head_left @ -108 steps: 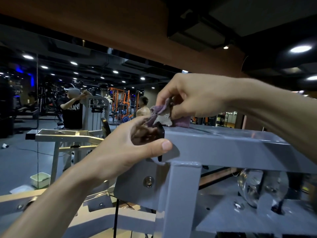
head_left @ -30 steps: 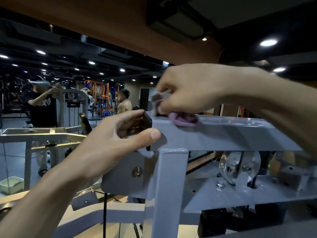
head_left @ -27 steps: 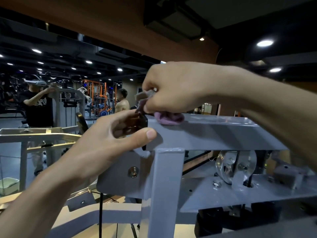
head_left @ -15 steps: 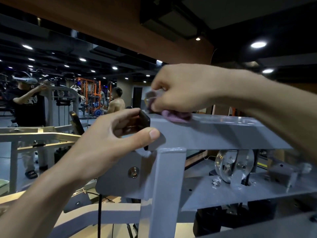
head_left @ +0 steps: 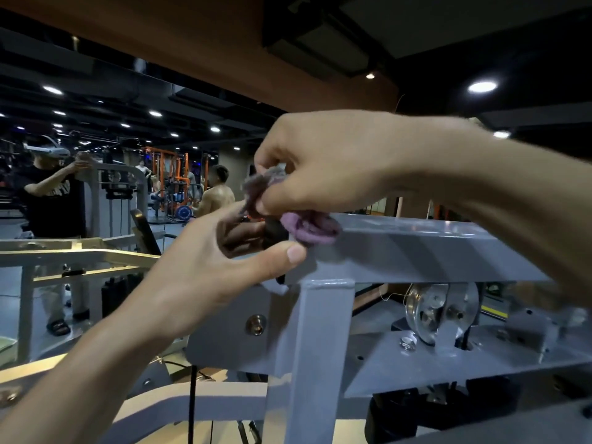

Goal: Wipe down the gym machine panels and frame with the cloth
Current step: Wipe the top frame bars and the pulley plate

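Gripping purple cloth [head_left: 309,224] w/ right hand [head_left: 323,165] on frame beam [head_left: 416,248]; left hand [head_left: 208,267] holds beam end.

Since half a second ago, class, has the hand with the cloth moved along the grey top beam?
Yes. The right hand with the cloth slid left along the beam, reaching its black end cap.

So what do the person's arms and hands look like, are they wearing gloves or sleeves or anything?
No gloves. Both the left hand and the right hand are bare. Both forearms are bare too, with no sleeve as far as the picture reaches. No watch, ring or bracelet shows on either one.
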Tool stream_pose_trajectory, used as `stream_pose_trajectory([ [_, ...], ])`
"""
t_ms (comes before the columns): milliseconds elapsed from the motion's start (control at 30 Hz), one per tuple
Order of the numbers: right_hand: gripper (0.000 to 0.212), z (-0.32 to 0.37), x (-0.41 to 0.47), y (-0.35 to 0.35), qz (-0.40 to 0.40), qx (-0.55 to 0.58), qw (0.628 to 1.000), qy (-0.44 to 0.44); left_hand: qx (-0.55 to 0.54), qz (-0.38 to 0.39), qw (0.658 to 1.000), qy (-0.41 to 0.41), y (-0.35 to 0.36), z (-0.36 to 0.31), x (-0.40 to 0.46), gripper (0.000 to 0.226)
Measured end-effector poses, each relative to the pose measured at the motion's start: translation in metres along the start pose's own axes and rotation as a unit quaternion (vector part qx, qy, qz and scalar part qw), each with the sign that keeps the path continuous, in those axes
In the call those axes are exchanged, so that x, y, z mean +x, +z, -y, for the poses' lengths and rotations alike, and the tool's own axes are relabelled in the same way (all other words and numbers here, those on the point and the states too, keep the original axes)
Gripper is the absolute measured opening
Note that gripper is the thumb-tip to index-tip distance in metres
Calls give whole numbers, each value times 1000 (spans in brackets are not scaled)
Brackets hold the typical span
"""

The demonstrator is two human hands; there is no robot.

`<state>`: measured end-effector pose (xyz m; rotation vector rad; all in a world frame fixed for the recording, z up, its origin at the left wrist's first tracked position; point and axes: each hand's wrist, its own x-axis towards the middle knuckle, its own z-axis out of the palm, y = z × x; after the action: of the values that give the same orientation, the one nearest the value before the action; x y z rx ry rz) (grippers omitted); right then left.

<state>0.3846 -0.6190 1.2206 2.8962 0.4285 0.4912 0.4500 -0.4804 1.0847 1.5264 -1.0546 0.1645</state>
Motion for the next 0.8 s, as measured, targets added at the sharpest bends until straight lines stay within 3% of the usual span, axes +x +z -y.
stream_pose_trajectory([
  [200, 22, 12, 25, 7, 31, -4, 998, 48, 46, -20, 999, -3, -4, 3, 0, 59],
  [367, 19, 18, 14, 2, 8, -76, 997, 23, 28, -12, 999, -13, -5, 6, 0, 69],
  [467, 19, 26, 19, 2, 28, -110, 993, 29, 24, -15, 999, -19, -4, 5, 0, 64],
  [633, 24, 24, 44, 13, 50, -86, 993, 63, 23, -22, 999, -22, -3, 4, 0, 61],
  [800, 23, 15, 36, 3, 65, -72, 994, 43, 34, -32, 999, -25, -4, 6, 1, 68],
])
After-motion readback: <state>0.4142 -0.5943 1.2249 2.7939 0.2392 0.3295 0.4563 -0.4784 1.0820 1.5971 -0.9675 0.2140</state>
